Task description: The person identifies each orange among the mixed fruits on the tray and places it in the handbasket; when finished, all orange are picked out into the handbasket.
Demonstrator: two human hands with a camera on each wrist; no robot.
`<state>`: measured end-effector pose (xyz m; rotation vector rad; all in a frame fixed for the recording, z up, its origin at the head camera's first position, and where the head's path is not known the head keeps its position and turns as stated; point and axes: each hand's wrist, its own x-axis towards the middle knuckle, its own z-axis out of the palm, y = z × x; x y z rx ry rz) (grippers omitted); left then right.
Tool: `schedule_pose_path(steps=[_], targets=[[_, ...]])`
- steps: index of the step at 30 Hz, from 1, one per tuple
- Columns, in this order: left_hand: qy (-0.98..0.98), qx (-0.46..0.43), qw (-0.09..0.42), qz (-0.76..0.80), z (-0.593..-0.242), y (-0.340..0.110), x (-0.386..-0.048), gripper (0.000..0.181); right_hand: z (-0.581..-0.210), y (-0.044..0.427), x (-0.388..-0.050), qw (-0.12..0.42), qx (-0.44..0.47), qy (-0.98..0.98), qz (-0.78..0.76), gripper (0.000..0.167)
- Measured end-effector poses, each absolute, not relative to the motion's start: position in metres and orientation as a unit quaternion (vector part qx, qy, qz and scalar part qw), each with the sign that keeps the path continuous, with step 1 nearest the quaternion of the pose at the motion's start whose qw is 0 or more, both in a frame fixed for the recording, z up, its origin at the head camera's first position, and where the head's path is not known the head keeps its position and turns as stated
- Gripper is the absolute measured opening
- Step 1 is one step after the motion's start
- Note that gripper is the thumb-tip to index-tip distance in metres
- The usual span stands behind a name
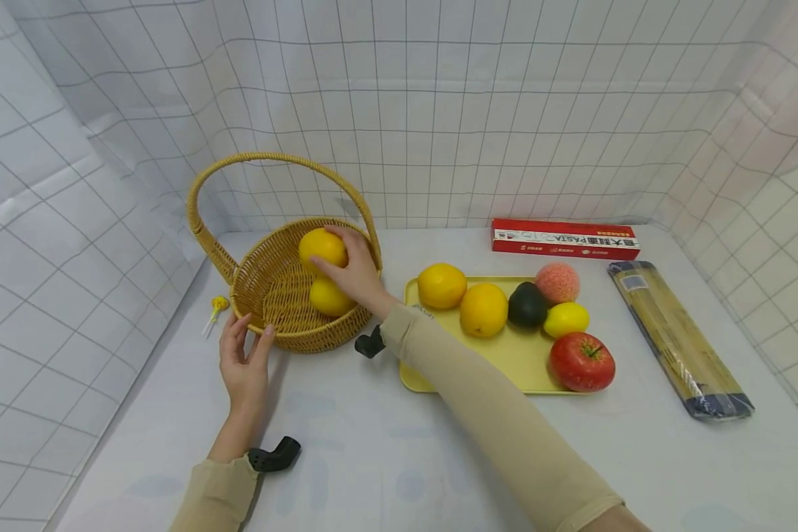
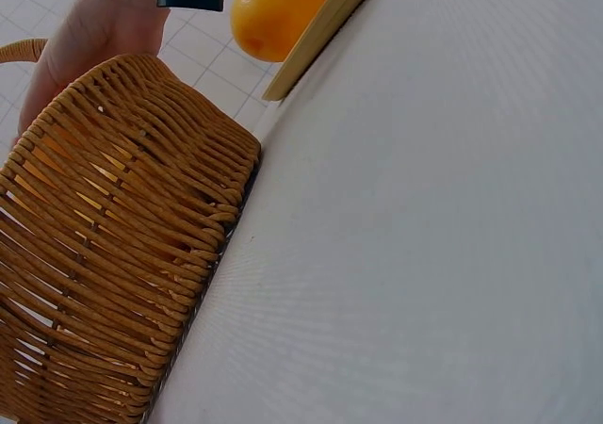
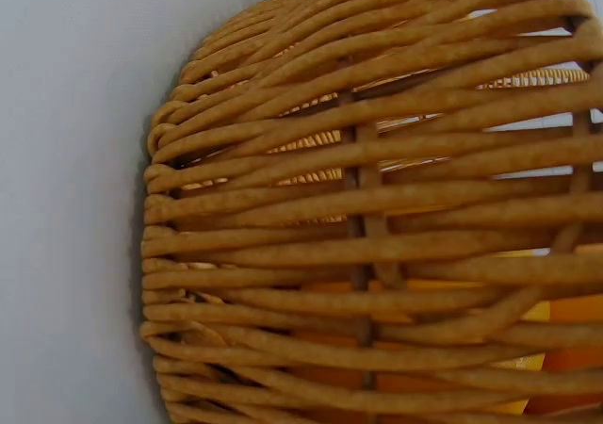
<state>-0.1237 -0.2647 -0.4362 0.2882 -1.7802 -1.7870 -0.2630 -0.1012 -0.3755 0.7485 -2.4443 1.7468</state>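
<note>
My right hand [image 1: 357, 267] grips a yellow-orange orange [image 1: 323, 247] inside the wicker basket [image 1: 256, 288], thumb on the near side and fingers over the top. Just below it in the basket lies another yellow fruit [image 1: 330, 296], its exact kind unclear. At the basket's near left rim, my left hand [image 1: 246, 362] rests with thumb and fingers spread apart, fingertips against the rim. The left wrist view shows the basket's woven side [image 2: 113, 226] and part of the right hand [image 2: 113, 28]. Through the weave [image 3: 377, 198] in the right wrist view, orange colour shows.
Right of the basket, a yellow tray [image 1: 515, 362] bears several fruits, including an orange [image 1: 484, 309], avocado [image 1: 527, 305], lemon [image 1: 567, 320] and red apple [image 1: 581, 361]. Beyond are a red pasta box [image 1: 565, 239] and a noodle pack [image 1: 678, 340]. A lollipop [image 1: 219, 304] lies left.
</note>
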Motion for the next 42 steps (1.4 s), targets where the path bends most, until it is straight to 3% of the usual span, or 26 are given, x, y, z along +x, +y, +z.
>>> schedule_pose_path(steps=[17, 30, 42], targets=[[-0.669, 0.104, 0.307, -0.669, -0.439, -0.266, -0.124, 0.041, -0.380, -0.105, -0.268, 0.067, 0.235, -0.762, 0.599, 0.054], [-0.663, 0.105, 0.310, -0.673, -0.441, -0.266, -0.126, 0.041, -0.379, -0.105, -0.276, 0.039, 0.222, -0.803, 0.551, 0.038], [-0.668, 0.109, 0.304, -0.671, -0.433, -0.263, -0.122, 0.041, -0.374, -0.102, -0.265, 0.007, 0.240, -0.821, 0.518, 0.051]])
